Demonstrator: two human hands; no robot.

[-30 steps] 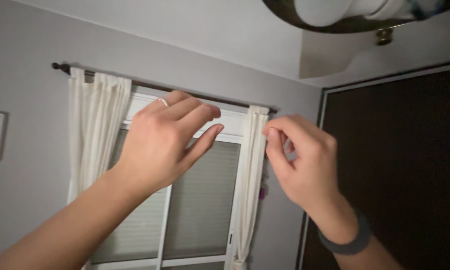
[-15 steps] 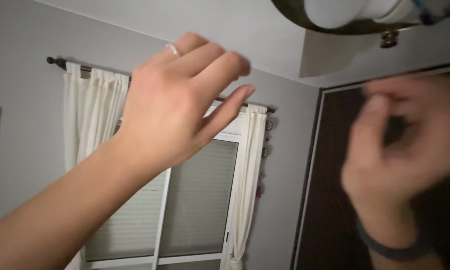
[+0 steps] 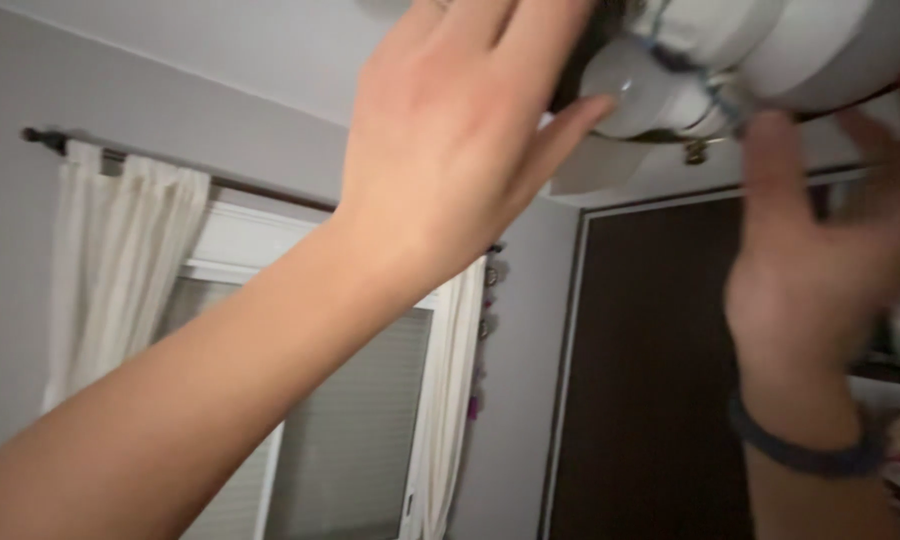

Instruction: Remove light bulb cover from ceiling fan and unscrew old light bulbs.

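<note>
While both arms reach overhead, the left hand point(image 3: 460, 150) lies open with fingers spread against the white frosted glass ceiling lamp point(image 3: 760, 60) at the frame's top. The right hand point(image 3: 820, 260), blurred, cups loosely open just beneath it, holding nothing.

No packages, labels, signs or screens in view, none beside the fingers of either raised hand, none on the grey wall, none by the window or dark door
</note>
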